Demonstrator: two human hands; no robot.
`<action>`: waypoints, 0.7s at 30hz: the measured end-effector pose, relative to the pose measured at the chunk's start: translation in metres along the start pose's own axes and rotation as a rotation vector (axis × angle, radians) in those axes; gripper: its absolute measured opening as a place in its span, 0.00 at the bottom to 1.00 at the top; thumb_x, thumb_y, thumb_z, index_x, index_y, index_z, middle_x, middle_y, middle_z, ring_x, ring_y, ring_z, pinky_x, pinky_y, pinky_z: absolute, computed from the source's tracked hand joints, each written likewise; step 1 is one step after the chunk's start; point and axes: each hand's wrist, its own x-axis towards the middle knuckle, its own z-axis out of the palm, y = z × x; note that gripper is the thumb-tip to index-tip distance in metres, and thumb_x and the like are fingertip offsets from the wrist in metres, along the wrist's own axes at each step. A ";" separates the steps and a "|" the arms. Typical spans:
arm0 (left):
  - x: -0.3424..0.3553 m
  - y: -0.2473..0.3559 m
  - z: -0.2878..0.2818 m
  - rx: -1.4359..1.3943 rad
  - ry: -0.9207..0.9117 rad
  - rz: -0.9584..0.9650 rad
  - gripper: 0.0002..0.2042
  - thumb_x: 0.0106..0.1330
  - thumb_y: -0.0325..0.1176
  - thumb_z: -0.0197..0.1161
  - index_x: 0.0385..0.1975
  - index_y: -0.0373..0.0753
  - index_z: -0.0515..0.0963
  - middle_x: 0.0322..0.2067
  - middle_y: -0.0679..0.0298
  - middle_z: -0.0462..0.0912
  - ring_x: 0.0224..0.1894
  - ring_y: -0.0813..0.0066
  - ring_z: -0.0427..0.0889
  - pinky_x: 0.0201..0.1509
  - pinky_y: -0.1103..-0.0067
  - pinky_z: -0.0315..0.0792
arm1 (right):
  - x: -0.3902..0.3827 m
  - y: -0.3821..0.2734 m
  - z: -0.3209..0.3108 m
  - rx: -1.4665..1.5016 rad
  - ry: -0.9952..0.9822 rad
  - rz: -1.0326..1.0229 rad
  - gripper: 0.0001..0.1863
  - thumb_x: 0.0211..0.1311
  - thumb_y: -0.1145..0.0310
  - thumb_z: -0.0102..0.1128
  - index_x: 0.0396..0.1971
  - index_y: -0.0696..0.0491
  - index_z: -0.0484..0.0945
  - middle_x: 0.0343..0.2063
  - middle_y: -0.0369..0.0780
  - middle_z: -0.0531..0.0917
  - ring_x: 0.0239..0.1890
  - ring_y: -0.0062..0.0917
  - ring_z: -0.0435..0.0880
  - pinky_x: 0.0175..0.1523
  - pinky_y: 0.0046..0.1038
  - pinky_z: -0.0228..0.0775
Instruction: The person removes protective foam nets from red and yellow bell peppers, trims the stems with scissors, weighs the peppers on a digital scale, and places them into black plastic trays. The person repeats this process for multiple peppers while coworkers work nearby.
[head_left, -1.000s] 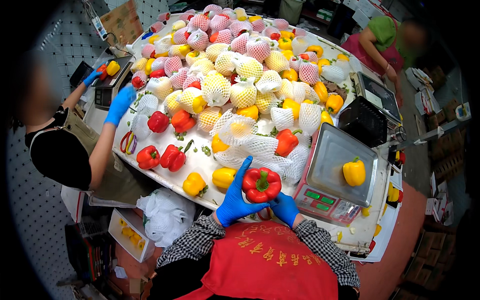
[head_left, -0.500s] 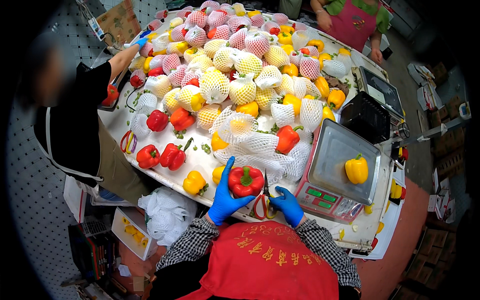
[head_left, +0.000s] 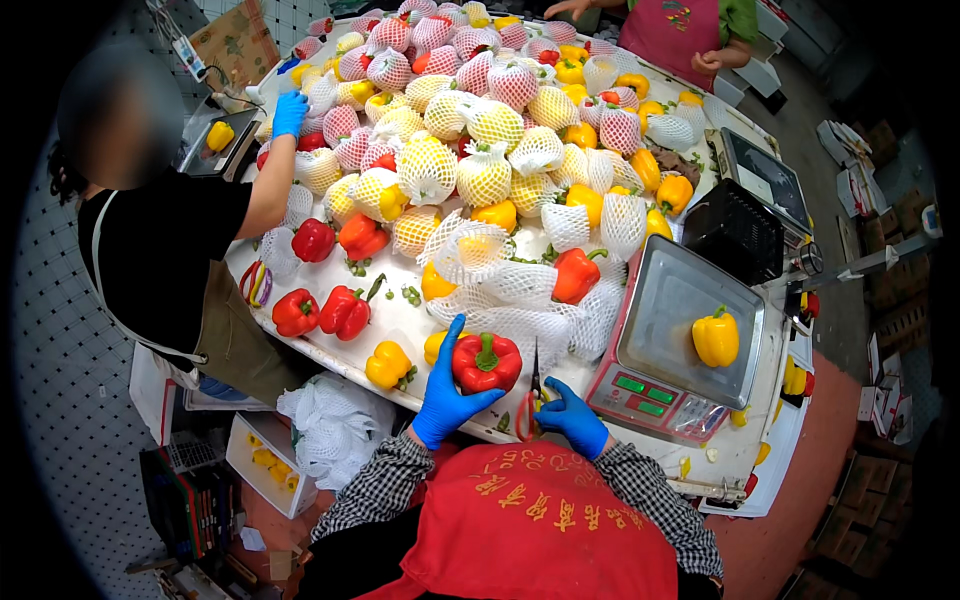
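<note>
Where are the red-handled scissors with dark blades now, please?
In the head view, just below and right of centre, the red-handled scissors are between the glossy red bell pepper in the blue-gloved left hand and the blue-gloved right hand.

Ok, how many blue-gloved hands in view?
3: left hand cupping a red pepper, right hand at the scissors, a co-worker's hand at the netted peppers. Their other hand is hidden.

A person [head_left: 160, 260] in a black top stands at the left; another person [head_left: 672, 38], in green and pink, is at the far side. A black basket [head_left: 735, 232] sits beside a dark-screened device [head_left: 766, 178]. At lower left, white netting [head_left: 335, 425] bulges near a white bin [head_left: 250, 484].
</note>
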 end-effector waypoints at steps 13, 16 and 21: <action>0.019 0.029 -0.005 0.234 -0.070 0.002 0.58 0.44 0.41 0.82 0.76 0.39 0.50 0.59 0.52 0.75 0.60 0.55 0.76 0.65 0.65 0.71 | -0.048 -0.053 0.015 -0.908 0.192 -0.596 0.32 0.61 0.73 0.63 0.67 0.46 0.69 0.35 0.45 0.80 0.34 0.35 0.82 0.38 0.32 0.73; 0.022 0.026 -0.005 0.330 -0.132 0.048 0.58 0.43 0.43 0.82 0.75 0.40 0.51 0.56 0.52 0.76 0.57 0.53 0.78 0.62 0.64 0.72 | -0.050 -0.062 0.019 -1.057 0.143 -0.491 0.30 0.62 0.72 0.60 0.65 0.48 0.69 0.39 0.48 0.79 0.42 0.43 0.80 0.45 0.40 0.74; 0.026 0.032 0.000 0.423 -0.234 0.096 0.58 0.43 0.43 0.82 0.75 0.40 0.52 0.53 0.51 0.77 0.55 0.51 0.78 0.60 0.63 0.72 | -0.046 -0.063 0.022 -1.166 0.125 -0.542 0.26 0.63 0.69 0.59 0.62 0.51 0.71 0.40 0.48 0.79 0.43 0.44 0.80 0.45 0.43 0.73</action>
